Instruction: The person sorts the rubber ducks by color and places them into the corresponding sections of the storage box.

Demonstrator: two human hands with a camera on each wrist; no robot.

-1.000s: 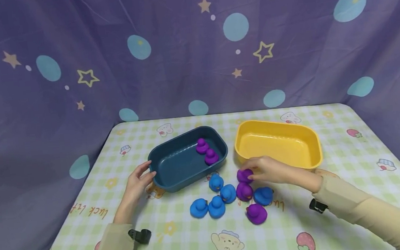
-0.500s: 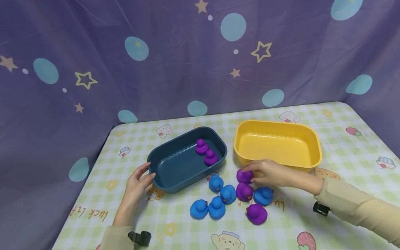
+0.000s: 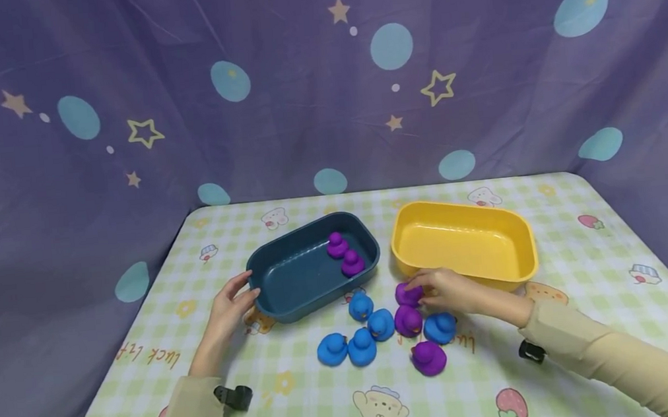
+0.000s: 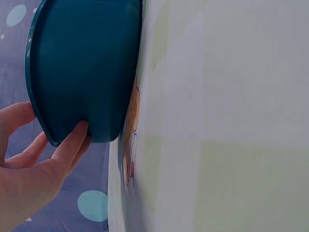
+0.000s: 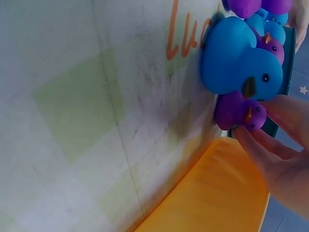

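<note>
With thumb and fingers my right hand (image 3: 445,291) pinches a purple rubber duck (image 3: 404,294) low over the table. In the right wrist view the fingertips sit at the sides of that duck's head (image 5: 254,115). My left hand (image 3: 229,308) holds the left end of a dark teal bin (image 3: 313,306), fingers at its rim and outer wall (image 4: 82,72). Inside the bin lie two purple ducks (image 3: 337,245). Another purple duck (image 3: 408,321) is right in front of the held one, beside a blue duck (image 3: 440,328); a third purple duck (image 3: 428,358) lies nearer the front.
A yellow bin (image 3: 463,250) stands at the back right, just behind my right hand. Several blue ducks (image 3: 362,347) cluster on the checked tablecloth (image 3: 292,411) in front of the teal bin. A purple curtain (image 3: 303,125) hangs behind the table.
My right fingers have shifted slightly on the purple duck, which stays about where it was. My left hand stays at the teal bin. The ducks and bins keep their places.
</note>
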